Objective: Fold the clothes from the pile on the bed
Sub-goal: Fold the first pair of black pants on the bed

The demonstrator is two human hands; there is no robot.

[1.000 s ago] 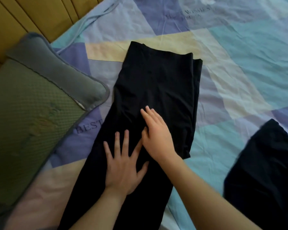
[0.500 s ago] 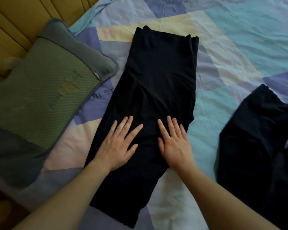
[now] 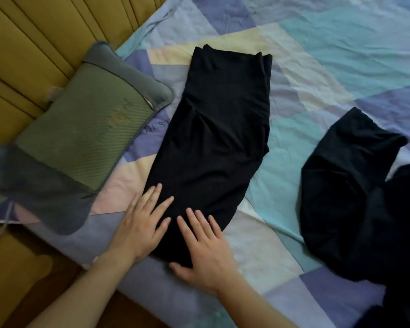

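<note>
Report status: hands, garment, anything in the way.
Both hands, left hand and right hand, flat on black garment. Green pillow beside it, clear.

Bare sheet (image 3: 294,143) lies between the trousers (image 3: 218,129) and the dark pile (image 3: 355,190); a pillow (image 3: 81,129) crowds the trousers' left side.

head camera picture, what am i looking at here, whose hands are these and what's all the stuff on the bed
There is no machine here. The picture comes from a camera worn on a person's head, looking forward and down, so the two bare arms reaching in from the bottom are that person's own. The left hand and right hand both lie flat, fingers straight, on the near end of a long black garment spread on a patchwork bedsheet. Neither hand grips anything; they only press on the cloth. To the left lies a green and grey pillow. To the right sits a heap of more dark clothes, unfolded.
</note>
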